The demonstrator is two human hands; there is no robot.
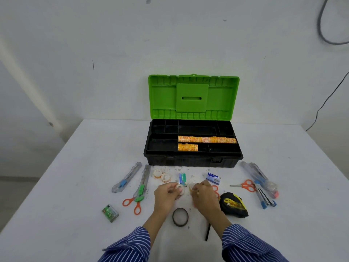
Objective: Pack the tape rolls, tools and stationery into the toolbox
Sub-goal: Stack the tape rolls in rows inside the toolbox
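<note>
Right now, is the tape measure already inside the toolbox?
No, the tape measure lies on the table by the right hand, outside the toolbox.

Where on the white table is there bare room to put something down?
Free: the wide white table left of the black toolbox with green lid, and the stretch right of it. Crowded: the strip before the toolbox, where both hands work among small clear tape rolls, orange-handled scissors and a black-yellow tape measure.

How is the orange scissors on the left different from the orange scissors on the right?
The left pair of orange-handled scissors lies partly under a green-handled tool, handles towards the person. The right pair of orange-handled scissors lies uncovered, its closed blades pointing left. Both have orange loop handles and rest on the white table.
</note>
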